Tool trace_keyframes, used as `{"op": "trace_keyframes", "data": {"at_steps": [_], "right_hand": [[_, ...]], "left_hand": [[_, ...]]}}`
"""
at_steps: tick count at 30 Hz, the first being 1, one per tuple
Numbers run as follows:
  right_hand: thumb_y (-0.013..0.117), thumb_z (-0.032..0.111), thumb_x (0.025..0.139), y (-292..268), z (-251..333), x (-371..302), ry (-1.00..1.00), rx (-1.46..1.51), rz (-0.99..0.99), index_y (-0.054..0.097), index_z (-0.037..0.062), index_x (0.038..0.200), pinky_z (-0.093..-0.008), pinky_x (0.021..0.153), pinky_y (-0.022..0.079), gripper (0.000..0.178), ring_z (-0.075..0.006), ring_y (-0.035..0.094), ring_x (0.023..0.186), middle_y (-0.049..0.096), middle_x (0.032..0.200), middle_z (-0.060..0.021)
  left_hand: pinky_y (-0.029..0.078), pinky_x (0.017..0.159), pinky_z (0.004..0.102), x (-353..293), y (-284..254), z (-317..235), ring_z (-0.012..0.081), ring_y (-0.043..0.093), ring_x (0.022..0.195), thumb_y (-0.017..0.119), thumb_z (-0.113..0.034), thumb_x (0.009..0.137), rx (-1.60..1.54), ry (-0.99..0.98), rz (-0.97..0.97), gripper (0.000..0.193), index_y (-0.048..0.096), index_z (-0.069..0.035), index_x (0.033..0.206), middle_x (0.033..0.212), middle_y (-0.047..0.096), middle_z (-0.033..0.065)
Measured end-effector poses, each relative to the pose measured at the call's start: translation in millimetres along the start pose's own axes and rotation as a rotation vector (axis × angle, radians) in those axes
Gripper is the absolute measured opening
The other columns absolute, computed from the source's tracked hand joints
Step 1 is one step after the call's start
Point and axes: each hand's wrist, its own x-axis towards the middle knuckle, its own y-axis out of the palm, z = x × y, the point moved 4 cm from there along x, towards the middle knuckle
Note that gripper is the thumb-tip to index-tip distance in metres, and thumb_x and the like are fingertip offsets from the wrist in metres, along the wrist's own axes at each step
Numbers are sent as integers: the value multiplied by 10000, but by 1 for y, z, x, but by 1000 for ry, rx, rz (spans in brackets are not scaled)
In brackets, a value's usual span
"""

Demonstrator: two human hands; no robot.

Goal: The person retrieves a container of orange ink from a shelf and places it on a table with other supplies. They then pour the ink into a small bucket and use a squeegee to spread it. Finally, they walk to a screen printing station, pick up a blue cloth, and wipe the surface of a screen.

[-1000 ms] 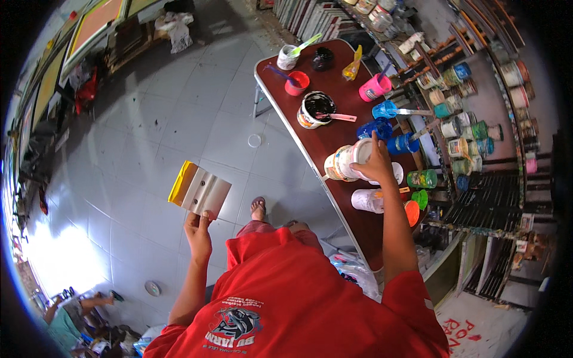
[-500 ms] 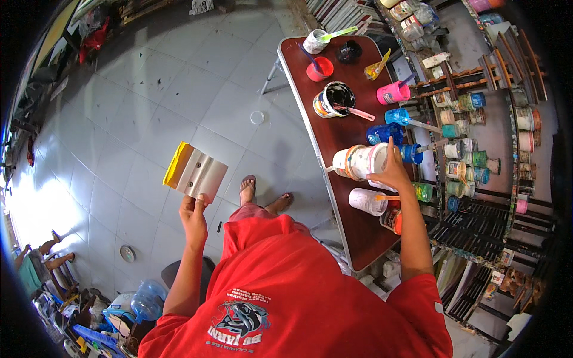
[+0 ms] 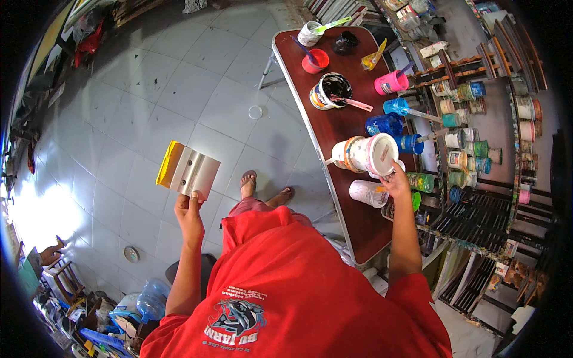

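Metal plate: flat and silvery, with a yellow strip along its far-left edge; this plate [image 3: 196, 176] is held out over the floor, well apart from the table.
Left hand: this hand [image 3: 189, 218] pinches the plate by its near edge, thumb uppermost – a narrow grip.
White tub: the tub [image 3: 358, 154], banded in orange, is over the middle of the table, tilted so that its pale lid [image 3: 383, 153] shows.
Right hand: this hand [image 3: 397, 184] is at the near right edge of the lid, fingers curled – I cannot tell how firmly they close on it.
Red-brown table: on the table [image 3: 367, 234] a translucent cup [image 3: 365, 193] lies nearer the person than the tub; a blue jar [image 3: 408, 144] is just right of it. Farther off stands a bucket [image 3: 320, 100] of black paint with a pink stick [image 3: 359, 105].
Tiled floor: two sandaled feet [image 3: 248, 184] on grey tiles [image 3: 161, 89].
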Motion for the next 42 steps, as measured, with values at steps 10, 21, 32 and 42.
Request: {"op": "trace_keyframes", "data": {"at_steps": [10,21,32,42], "right_hand": [[661,203,804,-5,-23,8,-66,334,119,490,57,1115,-374,886,396,383,-206,464,991,486,1076,-78],[664,178,788,5,2,1,-151,289,109,534,48,972,-413,793,449,261,-167,497,788,505,861,-41],[647,150,801,14,86,-19,-317,485,126,535,53,956,-391,772,450,214,-157,527,786,531,857,-29],[651,137,792,81,139,107,-312,545,125,542,28,1019,-434,839,440,274,-196,511,910,524,984,-80]], "left_hand": [[445,717,259,3,18,-26,96,498,732,520,-154,894,16,64,54,175,563,16,900,797,553,29],[476,753,279,4,27,-31,117,555,773,515,-162,903,69,77,121,213,566,38,956,860,588,61],[463,735,268,5,30,-31,107,539,754,513,-144,902,68,69,86,169,565,13,934,835,578,42],[468,758,281,-9,54,-59,125,555,812,518,-152,899,95,109,23,177,557,7,967,900,582,51]]}}
